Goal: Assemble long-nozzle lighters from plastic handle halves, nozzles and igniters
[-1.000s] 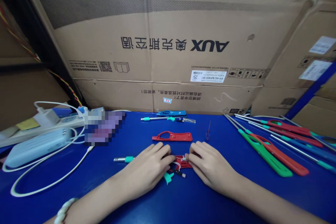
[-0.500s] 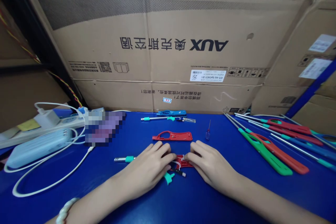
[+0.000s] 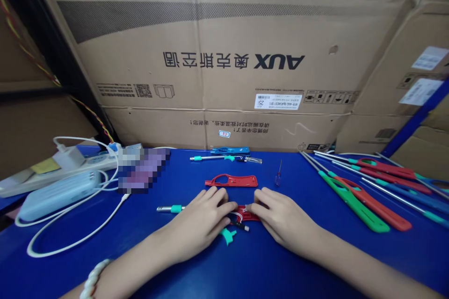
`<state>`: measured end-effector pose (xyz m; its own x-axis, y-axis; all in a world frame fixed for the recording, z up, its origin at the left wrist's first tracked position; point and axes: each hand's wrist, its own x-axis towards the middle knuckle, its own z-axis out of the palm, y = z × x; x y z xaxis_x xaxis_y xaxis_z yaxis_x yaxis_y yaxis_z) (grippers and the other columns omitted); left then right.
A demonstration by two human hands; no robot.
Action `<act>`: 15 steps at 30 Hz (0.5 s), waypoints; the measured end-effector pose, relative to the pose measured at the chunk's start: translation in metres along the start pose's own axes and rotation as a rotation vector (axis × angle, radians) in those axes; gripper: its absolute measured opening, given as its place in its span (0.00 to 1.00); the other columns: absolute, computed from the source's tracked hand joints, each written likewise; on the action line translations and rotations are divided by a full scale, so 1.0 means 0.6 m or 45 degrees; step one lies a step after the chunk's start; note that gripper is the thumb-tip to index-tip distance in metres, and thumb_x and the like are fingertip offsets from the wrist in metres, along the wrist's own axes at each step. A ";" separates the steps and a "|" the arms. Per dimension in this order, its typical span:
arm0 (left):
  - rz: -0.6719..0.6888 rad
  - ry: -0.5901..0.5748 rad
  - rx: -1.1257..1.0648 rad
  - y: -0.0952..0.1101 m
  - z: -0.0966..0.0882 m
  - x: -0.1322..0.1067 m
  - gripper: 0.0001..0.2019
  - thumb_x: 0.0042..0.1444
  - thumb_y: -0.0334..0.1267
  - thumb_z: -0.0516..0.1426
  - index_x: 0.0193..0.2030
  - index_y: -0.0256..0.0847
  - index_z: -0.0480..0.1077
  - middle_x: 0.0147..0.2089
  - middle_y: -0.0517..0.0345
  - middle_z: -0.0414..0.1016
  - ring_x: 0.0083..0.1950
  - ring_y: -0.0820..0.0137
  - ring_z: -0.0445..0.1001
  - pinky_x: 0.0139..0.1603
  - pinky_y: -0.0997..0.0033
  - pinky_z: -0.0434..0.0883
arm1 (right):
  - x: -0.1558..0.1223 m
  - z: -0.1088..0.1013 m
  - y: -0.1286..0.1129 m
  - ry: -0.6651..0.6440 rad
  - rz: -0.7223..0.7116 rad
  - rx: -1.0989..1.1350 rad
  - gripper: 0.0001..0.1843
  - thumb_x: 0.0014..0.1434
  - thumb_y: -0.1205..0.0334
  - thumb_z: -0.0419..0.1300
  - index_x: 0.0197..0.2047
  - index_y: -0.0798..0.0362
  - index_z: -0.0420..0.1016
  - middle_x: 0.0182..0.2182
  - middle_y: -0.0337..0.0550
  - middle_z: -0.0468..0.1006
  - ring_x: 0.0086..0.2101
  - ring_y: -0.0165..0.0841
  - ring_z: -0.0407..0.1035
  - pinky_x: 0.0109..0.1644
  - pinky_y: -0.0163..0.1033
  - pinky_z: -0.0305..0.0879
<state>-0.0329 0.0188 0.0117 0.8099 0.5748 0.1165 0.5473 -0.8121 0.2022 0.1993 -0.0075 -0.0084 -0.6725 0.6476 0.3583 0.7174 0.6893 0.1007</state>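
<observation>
A red lighter shell (image 3: pixel 248 214) lies on the blue table between my hands, its inside up, with white wires (image 3: pixel 240 217) looping over it. My left hand (image 3: pixel 203 219) is closed over the shell's left part and hides most of it. From under that hand a metal tube with a turquoise collar (image 3: pixel 176 209) sticks out to the left. Closed at the shell's right end is my right hand (image 3: pixel 280 217), its fingertips pinching there; whether they also grip a wire is hidden. Just below the shell are a black igniter piece (image 3: pixel 241 227) and a turquoise trigger (image 3: pixel 228 236).
Beyond my hands lie another red shell half (image 3: pixel 240 181), a screwdriver (image 3: pixel 278 177), a lighter tube assembly (image 3: pixel 210 158) and a blue shell (image 3: pixel 231 151). Several long lighters (image 3: pixel 358 205) spread at right. At left are a power bank (image 3: pixel 58 196), cables and a power strip (image 3: pixel 87 163). Cardboard (image 3: pixel 224 23) walls the back.
Both hands stay on the shell with nearly the same grip. The view has shifted slightly, and the tube, trigger and igniter piece sit a little further right in it.
</observation>
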 end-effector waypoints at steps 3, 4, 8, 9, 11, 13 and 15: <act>0.010 -0.018 -0.075 -0.004 -0.004 -0.001 0.14 0.65 0.31 0.49 0.56 0.44 0.66 0.46 0.53 0.65 0.46 0.62 0.65 0.47 0.62 0.67 | -0.001 -0.005 0.002 -0.013 -0.027 0.005 0.12 0.61 0.75 0.51 0.39 0.55 0.74 0.33 0.46 0.71 0.32 0.36 0.63 0.36 0.38 0.63; 0.009 -0.026 -0.096 -0.004 -0.005 -0.001 0.14 0.65 0.30 0.49 0.55 0.43 0.66 0.46 0.53 0.65 0.46 0.63 0.65 0.47 0.62 0.67 | -0.002 -0.007 0.003 -0.015 -0.038 0.004 0.12 0.61 0.75 0.51 0.39 0.55 0.74 0.33 0.46 0.70 0.32 0.35 0.63 0.35 0.38 0.63; -0.003 -0.049 -0.158 -0.002 -0.007 -0.003 0.15 0.64 0.28 0.49 0.54 0.44 0.67 0.45 0.54 0.65 0.45 0.63 0.65 0.47 0.62 0.67 | -0.003 -0.012 0.002 -0.042 -0.060 0.007 0.13 0.61 0.76 0.50 0.38 0.55 0.74 0.32 0.45 0.70 0.30 0.34 0.62 0.33 0.37 0.61; -0.006 -0.044 -0.175 -0.002 -0.008 -0.003 0.15 0.64 0.28 0.49 0.54 0.44 0.67 0.45 0.54 0.65 0.45 0.64 0.65 0.47 0.62 0.67 | -0.004 -0.013 0.001 -0.051 -0.058 0.006 0.13 0.60 0.76 0.50 0.38 0.55 0.74 0.32 0.45 0.70 0.30 0.34 0.62 0.33 0.37 0.62; -0.010 -0.028 -0.221 -0.003 -0.009 -0.004 0.14 0.64 0.27 0.48 0.52 0.43 0.67 0.45 0.54 0.66 0.45 0.64 0.66 0.47 0.62 0.67 | -0.006 -0.013 0.002 -0.077 -0.053 0.002 0.13 0.60 0.76 0.50 0.39 0.55 0.73 0.33 0.45 0.70 0.31 0.35 0.63 0.35 0.38 0.62; -0.010 0.007 -0.275 -0.005 -0.011 -0.004 0.13 0.64 0.27 0.47 0.49 0.41 0.68 0.44 0.54 0.68 0.44 0.65 0.67 0.48 0.63 0.68 | -0.008 -0.013 0.002 -0.103 -0.049 0.005 0.13 0.59 0.77 0.50 0.39 0.56 0.73 0.34 0.47 0.71 0.33 0.36 0.64 0.37 0.39 0.64; -0.018 0.038 -0.322 -0.008 -0.011 -0.004 0.12 0.65 0.28 0.46 0.46 0.40 0.68 0.43 0.54 0.69 0.44 0.66 0.68 0.47 0.64 0.68 | -0.009 -0.012 0.003 -0.124 -0.040 0.013 0.13 0.58 0.77 0.50 0.39 0.56 0.72 0.35 0.48 0.71 0.34 0.37 0.64 0.38 0.41 0.64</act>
<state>-0.0391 0.0221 0.0170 0.7940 0.5915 0.1400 0.4852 -0.7555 0.4403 0.2054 -0.0120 -0.0033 -0.7098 0.6535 0.2629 0.6938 0.7131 0.1006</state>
